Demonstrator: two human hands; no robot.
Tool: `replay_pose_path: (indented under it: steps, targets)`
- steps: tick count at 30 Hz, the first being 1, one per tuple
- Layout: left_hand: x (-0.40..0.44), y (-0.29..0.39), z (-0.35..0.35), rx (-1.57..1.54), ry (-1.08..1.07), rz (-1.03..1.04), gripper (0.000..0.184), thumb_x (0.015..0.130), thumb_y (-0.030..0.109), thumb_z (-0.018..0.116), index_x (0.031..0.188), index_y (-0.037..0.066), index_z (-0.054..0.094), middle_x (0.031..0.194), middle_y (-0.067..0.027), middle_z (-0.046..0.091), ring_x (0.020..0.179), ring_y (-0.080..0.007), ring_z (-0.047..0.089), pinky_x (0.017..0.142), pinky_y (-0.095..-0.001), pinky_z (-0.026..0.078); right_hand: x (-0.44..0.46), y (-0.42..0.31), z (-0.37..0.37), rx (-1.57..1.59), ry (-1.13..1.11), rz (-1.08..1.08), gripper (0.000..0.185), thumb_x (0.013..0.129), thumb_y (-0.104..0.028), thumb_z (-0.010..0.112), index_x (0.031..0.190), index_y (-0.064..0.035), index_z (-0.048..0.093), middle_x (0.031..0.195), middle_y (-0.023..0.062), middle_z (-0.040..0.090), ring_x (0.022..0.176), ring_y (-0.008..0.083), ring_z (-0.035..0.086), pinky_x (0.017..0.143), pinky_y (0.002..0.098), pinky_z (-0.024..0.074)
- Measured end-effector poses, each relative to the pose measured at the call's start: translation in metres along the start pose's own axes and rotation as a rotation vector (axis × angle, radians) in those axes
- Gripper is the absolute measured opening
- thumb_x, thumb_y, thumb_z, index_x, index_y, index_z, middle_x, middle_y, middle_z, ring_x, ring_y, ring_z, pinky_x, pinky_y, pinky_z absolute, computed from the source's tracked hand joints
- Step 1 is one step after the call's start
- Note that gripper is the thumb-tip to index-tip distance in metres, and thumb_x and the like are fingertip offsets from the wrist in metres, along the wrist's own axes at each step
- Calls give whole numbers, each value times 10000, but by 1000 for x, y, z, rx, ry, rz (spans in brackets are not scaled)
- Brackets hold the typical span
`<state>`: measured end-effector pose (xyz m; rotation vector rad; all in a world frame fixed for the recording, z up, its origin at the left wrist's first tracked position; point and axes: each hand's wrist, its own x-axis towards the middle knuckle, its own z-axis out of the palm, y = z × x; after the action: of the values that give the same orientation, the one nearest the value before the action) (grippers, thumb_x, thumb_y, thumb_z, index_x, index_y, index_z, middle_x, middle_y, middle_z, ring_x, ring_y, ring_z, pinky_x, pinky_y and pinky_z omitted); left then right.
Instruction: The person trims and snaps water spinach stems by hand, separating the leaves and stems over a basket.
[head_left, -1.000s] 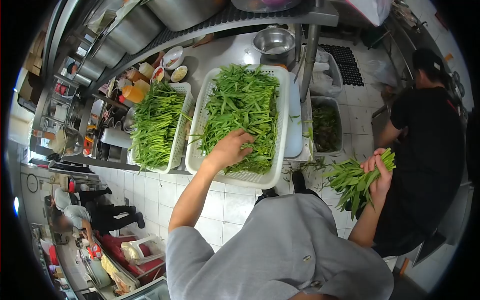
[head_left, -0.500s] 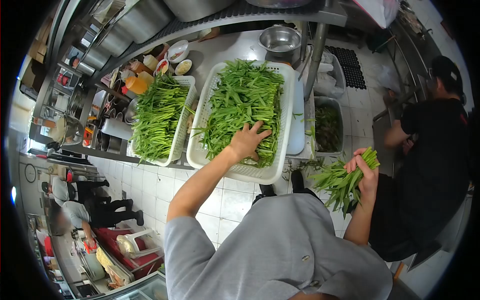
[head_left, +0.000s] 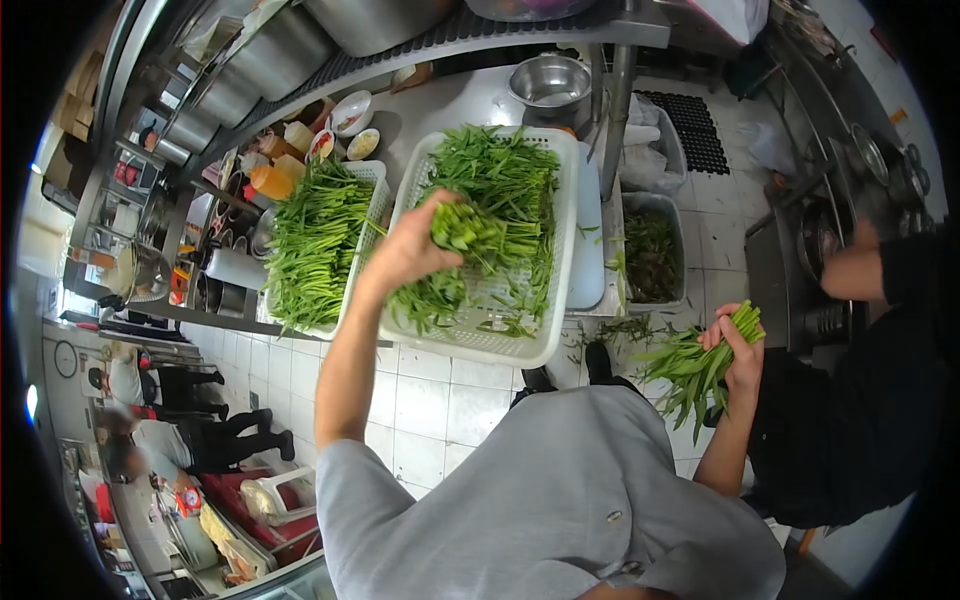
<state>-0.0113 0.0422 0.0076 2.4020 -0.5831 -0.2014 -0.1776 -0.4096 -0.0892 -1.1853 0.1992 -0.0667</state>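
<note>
My left hand (head_left: 412,245) is closed around a bunch of water spinach (head_left: 468,228), cut stems facing right, over the large white plastic basket (head_left: 566,240). Under and behind it, more water spinach (head_left: 500,160) fills the far part of that basket; its near right floor shows bare holes and a few loose leaves. Out to the right, away from the counter, my right hand (head_left: 740,352) grips another bunch of water spinach (head_left: 690,368), stems up and leaves hanging down. To the left stands a second white basket (head_left: 374,190) heaped with water spinach (head_left: 318,240).
A steel bowl (head_left: 549,82) stands behind the large basket, with a pale blue board (head_left: 586,240) beside it. A bin of dark greens (head_left: 652,255) is right of the counter. A person in black (head_left: 850,420) works close on my right. Sauce bottles (head_left: 270,182) stand at left.
My left hand has lifted off the basket's near side and moved up and left, now gripping a bunch. Part of the basket floor is uncovered. My right hand still holds its bunch.
</note>
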Motion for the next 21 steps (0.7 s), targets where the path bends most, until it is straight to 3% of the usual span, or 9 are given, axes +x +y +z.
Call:
replay_pose_path:
  steps: [3, 6, 9, 12, 13, 17, 20, 21]
  targets:
    - [0, 20, -43, 118, 0, 69, 790, 625, 49, 807, 1337, 97, 468, 1205, -180, 642, 1143, -295, 610, 1026, -379, 459, 6, 3, 4, 12, -19, 10, 170, 950, -105, 598, 1067, 8, 548, 673, 67, 520, 614, 174, 542, 693, 360, 507]
    - [5, 52, -65, 73, -146, 78, 805, 676, 114, 834, 1383, 110, 448, 1235, -164, 633, 1152, -299, 601, 1013, -386, 469, 13, 4, 11, 7, -50, 41, 173, 943, -110, 604, 1059, 11, 564, 675, 62, 530, 619, 175, 554, 699, 361, 508]
    - [24, 43, -67, 305, 7, 309, 805, 724, 144, 847, 1424, 125, 451, 1326, -95, 585, 1145, -251, 591, 992, -369, 482, 18, 6, 19, -2, -85, 65, 178, 939, -114, 607, 1057, 13, 570, 680, 58, 537, 623, 173, 560, 703, 359, 511]
    - [29, 68, -75, 227, 31, 168, 665, 788, 122, 794, 1387, 105, 507, 1280, -93, 618, 1139, -209, 608, 946, -340, 504, 22, 8, 20, -6, -111, 67, 191, 940, -115, 605, 1072, 17, 568, 685, 57, 539, 626, 170, 559, 708, 357, 514]
    - [30, 74, -76, 211, 51, 131, 427, 864, 108, 723, 1269, 44, 604, 1134, -82, 692, 1012, -163, 665, 875, -310, 530, 22, 9, 19, -7, -117, 66, 196, 941, -116, 603, 1080, 19, 567, 686, 56, 539, 627, 169, 559, 710, 357, 515]
    - [25, 67, -61, 70, 43, -76, 187, 936, 121, 648, 1080, 11, 694, 842, -68, 733, 776, -137, 705, 753, -299, 564, 19, 13, 12, -19, -81, 59, 195, 952, -97, 586, 1104, 24, 573, 691, 51, 539, 641, 165, 562, 725, 355, 518]
    - [18, 42, -33, -14, -49, -145, 176, 949, 114, 628, 1077, 13, 692, 842, -85, 736, 791, -142, 711, 751, -293, 570, 18, 18, 9, -30, -36, 47, 189, 957, -87, 583, 1109, 24, 577, 699, 49, 544, 652, 160, 566, 735, 349, 521]
    - [14, 33, -20, -74, -54, -35, 168, 950, 92, 611, 1077, 14, 691, 879, -100, 741, 809, -156, 714, 763, -294, 577, 19, 19, 9, -53, -11, 40, 185, 958, -87, 585, 1106, 23, 578, 702, 49, 547, 656, 158, 568, 737, 347, 523]
